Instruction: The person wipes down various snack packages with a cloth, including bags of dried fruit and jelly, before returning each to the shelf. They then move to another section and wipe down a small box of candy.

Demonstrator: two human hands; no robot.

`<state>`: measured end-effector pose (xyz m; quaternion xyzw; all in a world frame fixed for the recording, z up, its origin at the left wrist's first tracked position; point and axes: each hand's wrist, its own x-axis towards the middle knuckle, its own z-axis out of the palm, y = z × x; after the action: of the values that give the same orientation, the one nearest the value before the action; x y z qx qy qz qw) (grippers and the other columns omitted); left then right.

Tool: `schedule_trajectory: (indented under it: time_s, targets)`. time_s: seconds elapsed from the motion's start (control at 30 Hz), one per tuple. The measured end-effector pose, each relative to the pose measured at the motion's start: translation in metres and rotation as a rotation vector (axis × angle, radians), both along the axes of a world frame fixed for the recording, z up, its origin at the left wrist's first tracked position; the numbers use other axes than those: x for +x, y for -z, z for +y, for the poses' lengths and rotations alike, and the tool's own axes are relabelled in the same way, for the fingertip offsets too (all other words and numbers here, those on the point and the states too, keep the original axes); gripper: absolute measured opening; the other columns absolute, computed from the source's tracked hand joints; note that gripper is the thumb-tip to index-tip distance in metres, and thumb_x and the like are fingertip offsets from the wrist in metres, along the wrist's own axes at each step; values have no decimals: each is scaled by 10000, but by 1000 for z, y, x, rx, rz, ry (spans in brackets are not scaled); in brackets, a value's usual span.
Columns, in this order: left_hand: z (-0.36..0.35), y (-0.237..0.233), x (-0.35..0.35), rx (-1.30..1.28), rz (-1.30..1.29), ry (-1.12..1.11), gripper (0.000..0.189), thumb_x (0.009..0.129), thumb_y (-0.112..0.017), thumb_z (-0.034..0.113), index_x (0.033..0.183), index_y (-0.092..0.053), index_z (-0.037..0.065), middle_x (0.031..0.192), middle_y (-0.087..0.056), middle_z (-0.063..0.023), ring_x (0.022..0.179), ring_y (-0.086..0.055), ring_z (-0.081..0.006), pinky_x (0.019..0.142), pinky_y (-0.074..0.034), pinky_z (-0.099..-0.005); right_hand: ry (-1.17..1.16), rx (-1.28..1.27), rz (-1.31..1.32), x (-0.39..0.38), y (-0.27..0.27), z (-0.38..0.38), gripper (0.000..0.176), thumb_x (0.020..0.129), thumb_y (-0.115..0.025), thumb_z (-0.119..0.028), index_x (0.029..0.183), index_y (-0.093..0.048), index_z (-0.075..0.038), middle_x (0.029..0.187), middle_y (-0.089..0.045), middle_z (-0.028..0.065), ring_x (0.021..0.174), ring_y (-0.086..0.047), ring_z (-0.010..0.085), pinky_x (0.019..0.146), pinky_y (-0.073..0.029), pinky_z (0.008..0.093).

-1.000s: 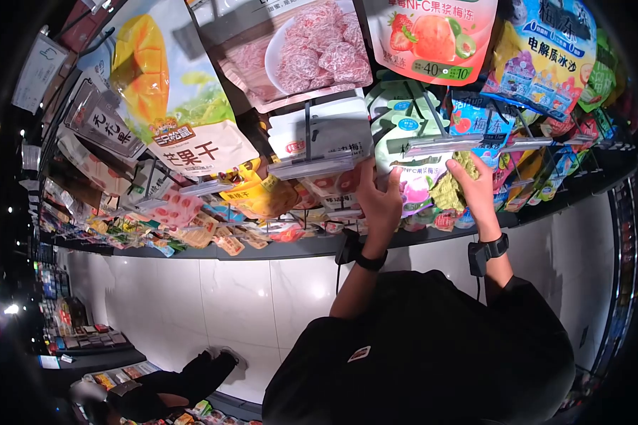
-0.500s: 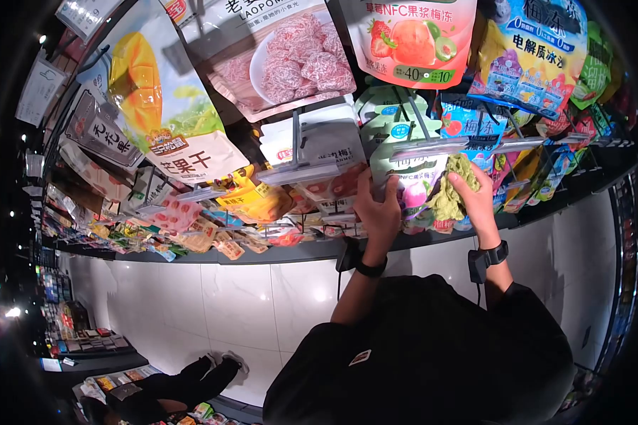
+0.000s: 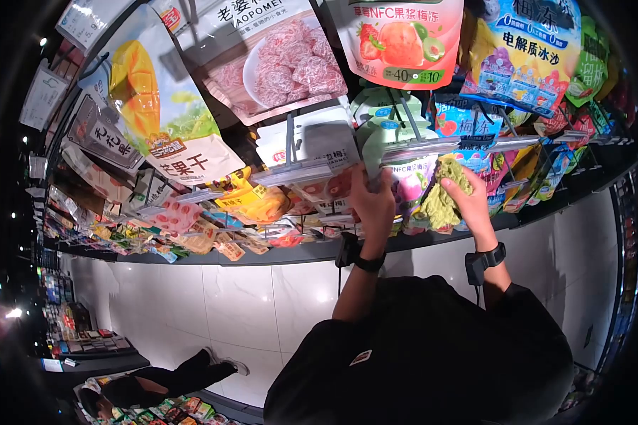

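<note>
My right hand (image 3: 468,200) is closed on a crumpled yellow-green cloth (image 3: 443,200), which lies against the hanging pouches. To its left, my left hand (image 3: 376,202) is raised at a clear plastic label strip (image 3: 404,151), beside a pouch with a purple fruit picture (image 3: 411,183). The thumb and fingers of that hand are partly parted, but whether they grip the strip or a pouch edge cannot be made out. Light green pouches (image 3: 393,117) hang just above the strip.
Large hanging bags include a mango one (image 3: 164,99), a pink candy one (image 3: 280,60), a peach one (image 3: 404,42) and a blue one (image 3: 524,57). Metal hooks and label strips stick out. A dark shelf edge (image 3: 283,253) runs below. Another person (image 3: 184,372) is at the lower left.
My left hand has shifted slightly left and up along the strip. The cloth and my right hand have moved a little left and down. The other person has changed leg position.
</note>
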<state>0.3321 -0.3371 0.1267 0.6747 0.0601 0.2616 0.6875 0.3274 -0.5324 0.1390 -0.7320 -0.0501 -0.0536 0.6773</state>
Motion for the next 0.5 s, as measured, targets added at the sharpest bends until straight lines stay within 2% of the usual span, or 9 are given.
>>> schedule_trajectory:
  time_s: [0.13, 0.2, 0.23, 0.3, 0.33, 0.4, 0.5]
  targets:
    - [3, 12, 17, 107, 14, -82, 313, 901, -704, 52, 1158, -547, -33, 997, -678, -130, 917, -645, -160, 808, -489, -295, 12, -28, 3, -4, 4, -4, 288, 914, -720, -127, 1155, -652, 16, 981, -689, 17, 868, -618, 69, 768, -511, 257]
    - [4, 10, 22, 235, -16, -176, 347, 878, -712, 51, 1175, -552, -31, 979, -682, -175, 877, -671, -219, 808, -501, -333, 11, -22, 38, -8, 6, -7, 285, 918, -713, -118, 1162, -650, 15, 979, -686, 13, 864, -619, 69, 761, -510, 252]
    - [3, 10, 25, 234, -17, -173, 347, 878, -712, 51, 1175, -552, -31, 979, -682, -175, 877, -671, -219, 808, -501, -333, 15, -22, 38, -10, 7, -9, 285, 918, -713, -118, 1162, -650, 15, 979, -686, 13, 864, -619, 69, 761, -510, 252]
    - [2, 13, 29, 338, 26, -218, 370, 863, -713, 46, 1188, -551, -29, 980, -679, -211, 865, -681, -293, 817, -509, -365, 33, -25, 30, -12, 11, -12, 275, 920, -708, -110, 1157, -649, 16, 967, -680, 6, 853, -615, 65, 751, -508, 250]
    - [2, 14, 29, 339, 25, -213, 370, 863, -713, 46, 1188, -551, -29, 980, -679, -211, 865, -681, -293, 817, -509, -365, 38, -25, 29, -14, 13, -15, 275, 920, -708, -110, 1157, -649, 16, 967, -680, 6, 853, -615, 65, 751, -508, 250]
    - [1, 14, 28, 355, -32, -189, 413, 858, -693, 42, 1234, -535, -21, 1008, -643, -247, 925, -647, -442, 826, -515, -453, 48, -5, 52, -17, 18, -22, 261, 918, -710, -109, 1141, -651, 14, 951, -673, 2, 838, -610, 60, 740, -506, 251]
    - [0, 17, 27, 384, -39, -178, 411, 862, -690, 25, 1241, -538, -21, 1087, -639, -241, 1006, -626, -442, 863, -502, -452, 76, -2, 73, -22, 23, -32, 247, 920, -710, -118, 1123, -654, 12, 941, -668, 1, 830, -605, 57, 732, -503, 250]
